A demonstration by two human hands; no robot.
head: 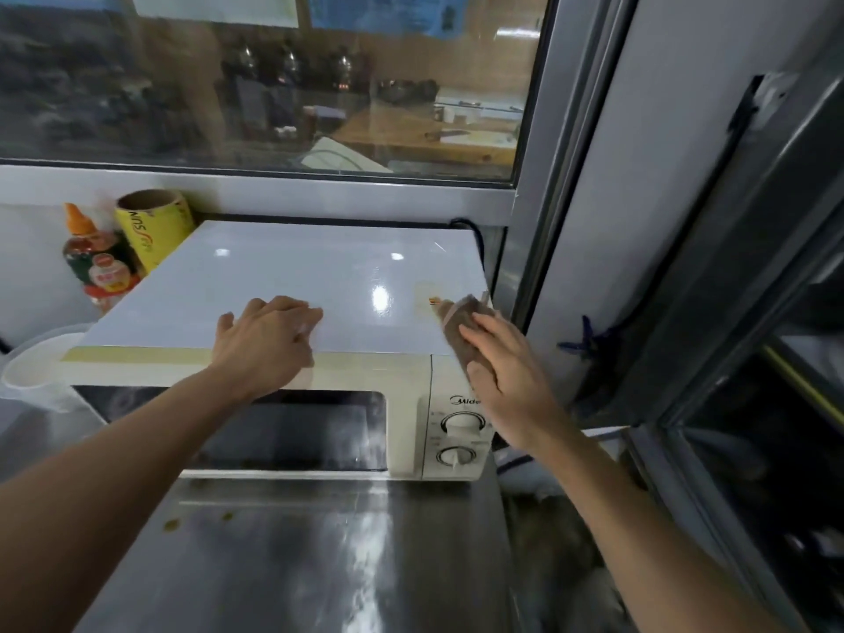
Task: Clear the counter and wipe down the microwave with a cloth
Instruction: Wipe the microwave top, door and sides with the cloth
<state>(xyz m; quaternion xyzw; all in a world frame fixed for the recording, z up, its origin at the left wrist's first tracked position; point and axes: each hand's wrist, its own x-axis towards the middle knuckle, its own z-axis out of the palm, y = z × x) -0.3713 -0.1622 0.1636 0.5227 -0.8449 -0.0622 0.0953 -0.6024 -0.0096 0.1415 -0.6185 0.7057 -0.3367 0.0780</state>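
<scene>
A: Nearest the head camera, what do you see?

B: The steel counter, bare metal with a couple of small brown spots near its left side. Two bare forearms reach over it.

A: And the microwave?

B: The cream microwave sits at the back of the counter under a window, its dark door facing forward and two dials on the right panel.

A: The hands?

B: The left hand rests palm down on the front edge of the microwave's top, fingers loosely spread, holding nothing. The right hand presses a brown cloth against the top's front right corner; the fingers lie fairly straight over it, and the cloth sticks out beyond the fingertips. A small yellowish stain lies just beside the cloth.

A: Anything else?

B: Left of the microwave stand an orange-capped sauce bottle and a yellow roll, with a clear plastic container in front of them.
</scene>
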